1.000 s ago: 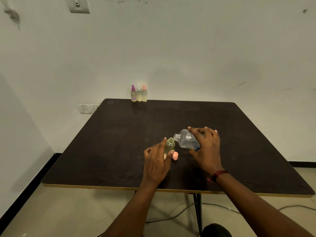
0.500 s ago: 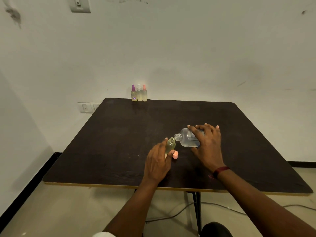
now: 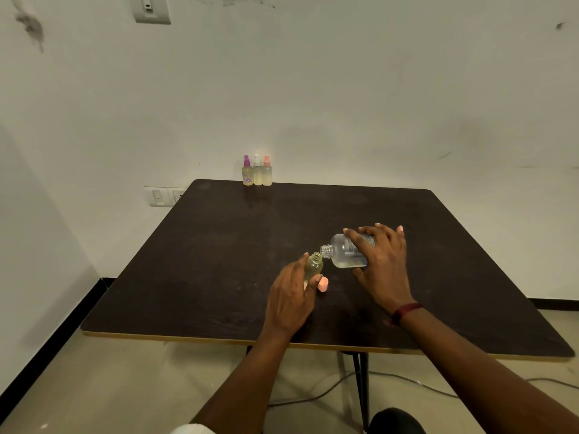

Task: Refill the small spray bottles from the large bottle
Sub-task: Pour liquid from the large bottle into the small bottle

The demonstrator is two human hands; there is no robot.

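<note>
Hardly anything has shifted in the last second. Your right hand [image 3: 382, 267] still grips the large clear plastic bottle [image 3: 346, 253], tipped on its side, with its open mouth just beside the neck of the small uncapped yellowish bottle [image 3: 314, 266]. Your left hand [image 3: 289, 302] holds that one between thumb and fingers, over the near middle of the dark table [image 3: 219, 245]. A peach cap [image 3: 323, 284] lies beside your thumb.

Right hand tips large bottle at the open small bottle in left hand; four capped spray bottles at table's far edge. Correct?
No: the head view shows three capped spray bottles at the far edge of the table, not four. The rest stands: the right hand tips the large bottle toward the open small bottle held by the left hand.
</note>
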